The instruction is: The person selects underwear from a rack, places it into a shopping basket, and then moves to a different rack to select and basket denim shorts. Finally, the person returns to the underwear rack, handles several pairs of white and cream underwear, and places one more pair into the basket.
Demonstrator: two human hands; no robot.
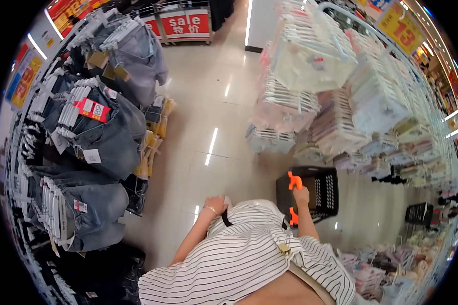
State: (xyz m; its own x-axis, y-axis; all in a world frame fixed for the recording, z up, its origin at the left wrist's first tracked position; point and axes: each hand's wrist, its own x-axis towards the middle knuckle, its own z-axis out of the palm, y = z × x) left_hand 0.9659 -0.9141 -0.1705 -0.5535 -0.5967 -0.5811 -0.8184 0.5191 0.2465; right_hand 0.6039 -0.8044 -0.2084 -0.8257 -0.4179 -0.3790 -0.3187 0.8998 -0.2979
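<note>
My right hand [301,195] is wrapped round the orange handle [295,181] of a dark shopping basket [332,190], which stands at my right side with holes in its wall. My left hand [217,204] is held in front of my striped shirt [213,259], its fingers curled beside a black strap [226,217]. Whatever lies inside those fingers is too small to make out. A thin bracelet circles the left wrist.
Racks of jeans [104,142] on hangers line the left side. On the right hang packs of pale garments [310,63] on a metal frame. A tiled aisle [208,117] runs ahead to a red sale sign [184,24]. Another black basket [419,213] is far right.
</note>
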